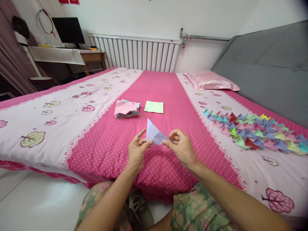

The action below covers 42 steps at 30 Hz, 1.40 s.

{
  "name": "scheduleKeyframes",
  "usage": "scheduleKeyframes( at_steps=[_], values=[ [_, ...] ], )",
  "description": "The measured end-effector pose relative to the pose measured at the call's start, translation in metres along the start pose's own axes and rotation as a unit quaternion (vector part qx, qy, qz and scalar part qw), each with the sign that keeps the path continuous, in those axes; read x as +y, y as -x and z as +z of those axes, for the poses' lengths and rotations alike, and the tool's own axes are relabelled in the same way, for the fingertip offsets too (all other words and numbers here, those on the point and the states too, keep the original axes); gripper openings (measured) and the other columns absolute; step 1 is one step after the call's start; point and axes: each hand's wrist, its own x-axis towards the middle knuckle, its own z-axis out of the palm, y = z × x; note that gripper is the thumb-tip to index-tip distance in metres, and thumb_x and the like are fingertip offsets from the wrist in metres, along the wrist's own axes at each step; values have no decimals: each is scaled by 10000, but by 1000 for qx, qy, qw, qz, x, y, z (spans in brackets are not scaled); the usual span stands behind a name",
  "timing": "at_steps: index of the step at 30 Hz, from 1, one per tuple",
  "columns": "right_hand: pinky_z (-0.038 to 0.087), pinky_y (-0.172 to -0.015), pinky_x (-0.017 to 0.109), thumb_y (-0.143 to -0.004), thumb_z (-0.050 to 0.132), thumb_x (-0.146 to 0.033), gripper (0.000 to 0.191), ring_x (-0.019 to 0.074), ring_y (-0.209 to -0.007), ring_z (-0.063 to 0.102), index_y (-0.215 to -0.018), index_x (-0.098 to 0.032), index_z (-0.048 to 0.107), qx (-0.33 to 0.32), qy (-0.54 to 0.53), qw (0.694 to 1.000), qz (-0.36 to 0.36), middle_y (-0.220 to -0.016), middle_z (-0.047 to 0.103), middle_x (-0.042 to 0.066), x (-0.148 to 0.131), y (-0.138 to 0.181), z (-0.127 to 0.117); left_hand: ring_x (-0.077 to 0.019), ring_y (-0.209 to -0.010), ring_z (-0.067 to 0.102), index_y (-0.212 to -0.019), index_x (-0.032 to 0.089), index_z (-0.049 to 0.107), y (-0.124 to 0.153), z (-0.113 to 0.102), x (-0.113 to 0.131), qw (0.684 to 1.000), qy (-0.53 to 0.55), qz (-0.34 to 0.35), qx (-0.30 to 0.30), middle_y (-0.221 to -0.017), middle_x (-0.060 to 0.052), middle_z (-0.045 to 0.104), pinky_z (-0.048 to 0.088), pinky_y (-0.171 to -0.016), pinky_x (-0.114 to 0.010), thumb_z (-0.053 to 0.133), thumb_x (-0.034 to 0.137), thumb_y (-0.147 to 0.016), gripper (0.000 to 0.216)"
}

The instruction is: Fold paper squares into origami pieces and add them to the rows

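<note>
A pale purple sheet of paper (155, 133), folded into a triangle, is held up over the near part of the bed. My left hand (138, 149) pinches its lower left corner between thumb and fingers. At the lower right corner, my right hand (181, 146) grips it the same way, fingers curled. Crease lines show on the paper's face. Beyond it on the bedspread lie a stack of creased coloured papers (126, 109), pink on top, and a single light green sheet (154, 107).
Rows of small folded paper boats (258, 130) in many colours stand on the bed at right. A pink pillow (211, 80) lies near the grey headboard (267, 67). Behind the bed are a white radiator (137, 53) and, at left, a desk (60, 55) with a monitor (68, 31).
</note>
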Motion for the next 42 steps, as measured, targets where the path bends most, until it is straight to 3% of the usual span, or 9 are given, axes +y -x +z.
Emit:
scheduleKeyframes(
  at_steps=[5, 8, 13, 18, 24, 30, 42],
  values=[
    [507, -569, 254, -645, 669, -307, 278, 125, -586, 604, -742, -184, 439, 3, -33, 999, 12, -645, 568, -21, -1, 1, 1, -108, -599, 627, -823, 127, 635, 0, 2, -7, 999, 4, -48, 2, -666, -25, 676, 470, -551, -169, 735, 245, -581, 287],
    [516, -581, 256, -678, 641, -303, 249, 139, -647, 621, -799, -180, 462, -13, -33, 999, 9, -690, 587, -4, -4, 2, 3, -96, -630, 629, -741, 133, 636, 0, 1, -7, 998, 21, -64, -6, -704, -21, 677, 475, -553, -145, 722, 260, -605, 205],
    [485, -566, 244, -749, 574, -296, 209, 148, -652, 629, -904, -178, 499, -58, 22, 998, -33, -705, 647, 28, -11, 9, 5, -57, -575, 596, -739, 144, 612, -3, 0, -1, 992, 86, -93, -13, -682, 17, 644, 479, -495, -109, 723, 257, -608, 205],
    [478, -615, 264, -710, 629, -310, 267, 152, -645, 625, -914, -167, 530, -103, 39, 992, -55, -701, 660, 37, -17, 14, 5, -8, -466, 514, -723, 129, 586, -6, -1, 3, 986, 134, -101, -17, -606, 49, 568, 467, -449, -75, 703, 229, -642, 175],
    [468, -612, 260, -723, 613, -369, 303, 154, -712, 617, -927, -161, 528, -72, -4, 997, -32, -845, 628, 63, -15, 8, -1, -29, -482, 522, -753, 122, 579, -5, -4, -2, 985, 96, -107, -96, -597, 34, 555, 469, -431, -94, 690, 265, -662, 202],
    [454, -545, 227, -747, 578, -391, 301, 135, -696, 606, -941, -166, 535, -103, -83, 991, 5, -883, 618, 63, -17, 5, -1, -69, -574, 575, -807, 122, 582, 2, -2, -7, 978, 33, -123, -162, -678, -13, 609, 459, -444, -110, 643, 303, -710, 214],
    [434, -521, 216, -709, 621, -355, 277, 119, -663, 598, -903, -170, 549, -95, -97, 990, 34, -835, 638, 40, -17, 5, 2, -59, -565, 566, -802, 134, 587, 3, -2, -9, 975, 37, -126, -180, -674, -2, 603, 454, -448, -108, 621, 293, -732, 177]
  ],
)
